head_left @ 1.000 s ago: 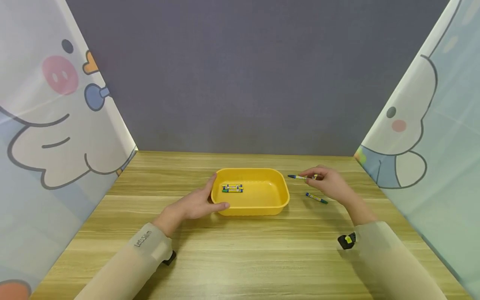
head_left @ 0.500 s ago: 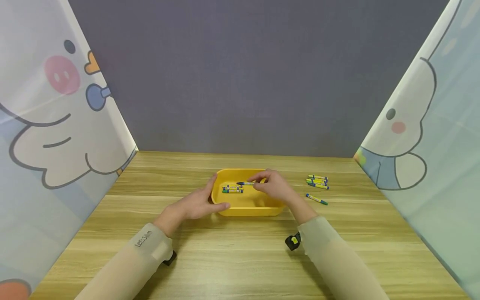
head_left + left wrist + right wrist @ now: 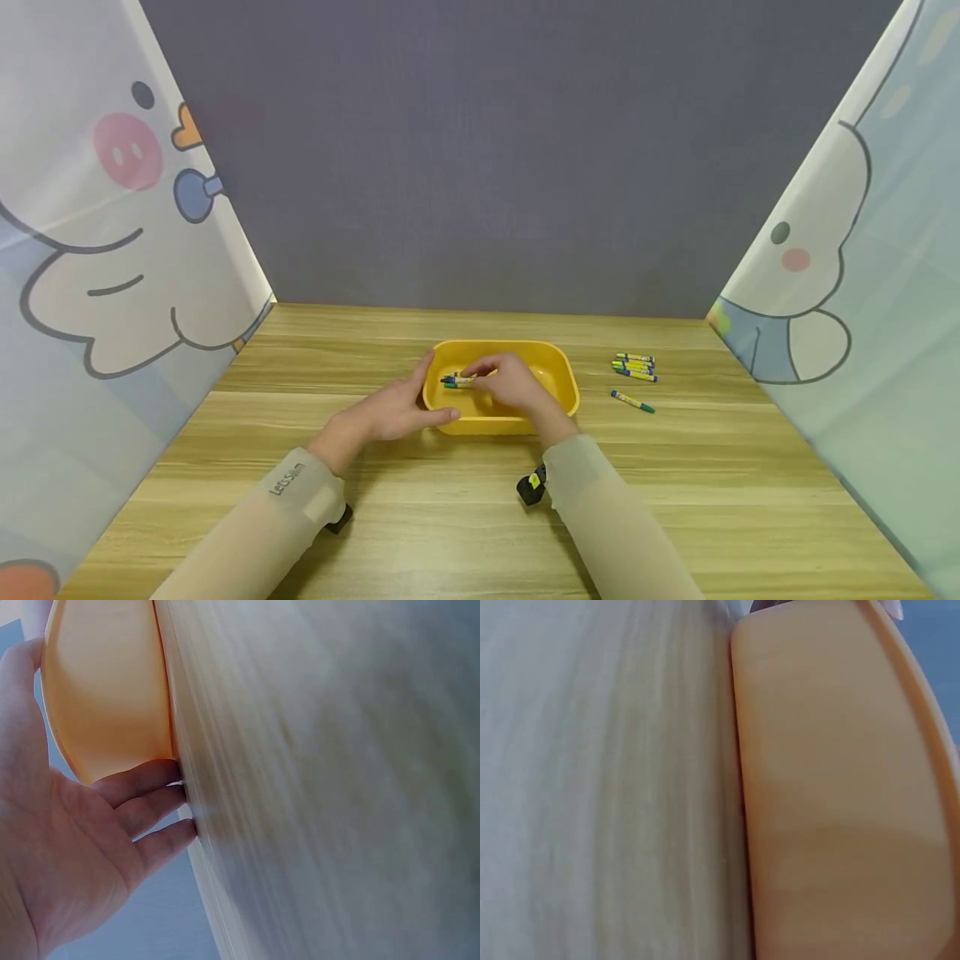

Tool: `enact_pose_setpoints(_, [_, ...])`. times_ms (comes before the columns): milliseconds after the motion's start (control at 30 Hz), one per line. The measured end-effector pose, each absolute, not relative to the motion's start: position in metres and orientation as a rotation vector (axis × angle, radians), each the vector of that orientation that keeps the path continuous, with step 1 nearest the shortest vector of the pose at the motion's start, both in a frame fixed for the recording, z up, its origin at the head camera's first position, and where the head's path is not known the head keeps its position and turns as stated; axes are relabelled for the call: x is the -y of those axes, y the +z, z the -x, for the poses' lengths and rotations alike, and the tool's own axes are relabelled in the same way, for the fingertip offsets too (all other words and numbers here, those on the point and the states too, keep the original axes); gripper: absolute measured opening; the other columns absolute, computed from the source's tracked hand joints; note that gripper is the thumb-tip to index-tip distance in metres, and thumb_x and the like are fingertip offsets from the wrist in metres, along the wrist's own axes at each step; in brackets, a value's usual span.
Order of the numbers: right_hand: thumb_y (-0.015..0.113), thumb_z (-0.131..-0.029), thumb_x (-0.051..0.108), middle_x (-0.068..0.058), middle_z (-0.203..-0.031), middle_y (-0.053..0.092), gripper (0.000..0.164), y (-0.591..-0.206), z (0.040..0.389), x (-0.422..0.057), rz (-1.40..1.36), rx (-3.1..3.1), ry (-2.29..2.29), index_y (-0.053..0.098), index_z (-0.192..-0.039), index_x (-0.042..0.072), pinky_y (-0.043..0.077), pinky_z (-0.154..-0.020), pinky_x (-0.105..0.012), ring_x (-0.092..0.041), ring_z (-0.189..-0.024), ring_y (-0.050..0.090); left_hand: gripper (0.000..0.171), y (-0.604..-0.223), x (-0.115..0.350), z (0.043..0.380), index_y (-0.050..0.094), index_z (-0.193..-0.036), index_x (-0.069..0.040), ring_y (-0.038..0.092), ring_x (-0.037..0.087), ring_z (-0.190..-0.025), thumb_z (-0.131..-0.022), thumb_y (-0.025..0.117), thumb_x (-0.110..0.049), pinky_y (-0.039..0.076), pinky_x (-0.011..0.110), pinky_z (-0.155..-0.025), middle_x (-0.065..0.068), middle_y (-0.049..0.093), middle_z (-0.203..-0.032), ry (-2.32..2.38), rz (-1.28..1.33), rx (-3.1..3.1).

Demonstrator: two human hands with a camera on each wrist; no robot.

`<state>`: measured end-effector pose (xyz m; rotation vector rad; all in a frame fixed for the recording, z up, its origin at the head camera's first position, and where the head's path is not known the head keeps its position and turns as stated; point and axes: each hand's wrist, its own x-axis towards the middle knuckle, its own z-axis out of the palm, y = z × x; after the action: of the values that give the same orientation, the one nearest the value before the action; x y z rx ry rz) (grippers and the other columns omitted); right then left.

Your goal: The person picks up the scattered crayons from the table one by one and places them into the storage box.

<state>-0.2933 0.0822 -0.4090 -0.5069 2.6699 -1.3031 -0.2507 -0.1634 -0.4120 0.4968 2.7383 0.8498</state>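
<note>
In the head view, a yellow plastic bin stands on the wooden table. My left hand rests against its left end, thumb lying along the front rim and fingers along the side. The left wrist view shows the fingers fairly straight, touching the bin's wall near the table. Inside the bin, my right hand pinches a dark-tipped crayon over the crayons lying there, among them a green one. The hand hides much of them. From the right wrist, mainly the bin's outer wall shows.
Right of the bin, several yellow and blue crayons lie in a close group. A single green-tipped crayon lies slanted in front of them. A grey panel stands behind the table, with printed cloths at both sides.
My right hand has carried a crayon from the group at the right leftward into the bin, down to the crayons there. The left hand and bin have stayed put.
</note>
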Motion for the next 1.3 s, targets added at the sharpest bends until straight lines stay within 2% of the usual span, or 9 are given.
enact_pose_setpoints(167, [0.072, -0.1, 0.006, -0.009, -0.12, 0.077, 0.022, -0.4105, 0.2936, -0.0797, 0.448, -2.662, -1.262, 0.086, -0.116, 0.014, 0.049, -0.074, -0.029, -0.02, -0.085, 0.058, 0.13, -0.4127, 0.1653, 0.2521, -0.007, -0.178, -0.017, 0.062, 0.037, -0.14, -0.093, 0.064, -0.084, 0.048, 0.057, -0.119, 0.028, 0.052, -0.164, 0.848, -0.488, -2.741])
enact_pose_setpoints(233, [0.072, -0.1, 0.005, -0.008, -0.12, 0.078, 0.023, -0.4123, 0.2947, -0.079, 0.434, -2.665, -1.239, 0.087, -0.115, 0.014, 0.049, -0.075, -0.028, -0.018, -0.084, 0.058, 0.13, -0.4124, 0.1656, 0.2517, -0.007, -0.178, -0.017, 0.061, 0.037, -0.142, -0.093, 0.064, -0.084, 0.048, 0.058, -0.119, 0.028, 0.05, -0.165, 0.852, -0.49, -2.737])
enact_pose_setpoints(333, [0.072, -0.099, 0.003, -0.006, -0.119, 0.08, 0.023, -0.4153, 0.2962, -0.0781, 0.431, -2.669, -1.209, 0.087, -0.113, 0.014, 0.052, -0.078, -0.03, -0.017, -0.086, 0.06, 0.131, -0.4123, 0.1657, 0.2508, -0.008, -0.178, -0.017, 0.061, 0.037, -0.141, -0.093, 0.064, -0.085, 0.048, 0.057, -0.119, 0.027, 0.05, -0.166, 0.852, -0.487, -2.735])
enact_pose_setpoints(400, [0.072, -0.1, 0.002, -0.004, -0.116, 0.081, 0.023, -0.4162, 0.2969, -0.0774, 0.435, -2.683, -1.18, 0.087, -0.111, 0.015, 0.054, -0.084, -0.032, -0.018, -0.093, 0.063, 0.13, -0.4124, 0.1658, 0.2507, -0.008, -0.178, -0.016, 0.062, 0.037, -0.14, -0.093, 0.064, -0.085, 0.049, 0.057, -0.117, 0.028, 0.05, -0.165, 0.849, -0.49, -2.735])
enact_pose_setpoints(600, [0.072, -0.101, 0.002, -0.002, -0.111, 0.081, 0.023, -0.4156, 0.2971, -0.0763, 0.429, -2.714, -1.108, 0.088, -0.109, 0.017, 0.057, -0.091, -0.037, -0.018, -0.096, 0.067, 0.129, -0.4119, 0.1661, 0.2511, -0.008, -0.178, -0.016, 0.063, 0.037, -0.138, -0.094, 0.063, -0.084, 0.05, 0.058, -0.117, 0.029, 0.051, -0.164, 0.849, -0.496, -2.735])
enact_pose_setpoints(1300, [0.075, -0.099, 0.001, -0.003, -0.113, 0.081, 0.023, -0.4167, 0.2969, -0.0772, 0.449, -2.742, -1.061, 0.087, -0.111, 0.016, 0.057, -0.089, -0.036, -0.017, -0.096, 0.066, 0.128, -0.4139, 0.1633, 0.252, -0.005, -0.178, -0.013, 0.06, 0.039, -0.142, -0.095, 0.063, -0.082, 0.047, 0.059, -0.119, 0.029, 0.05, -0.165, 0.836, -0.512, -2.757])
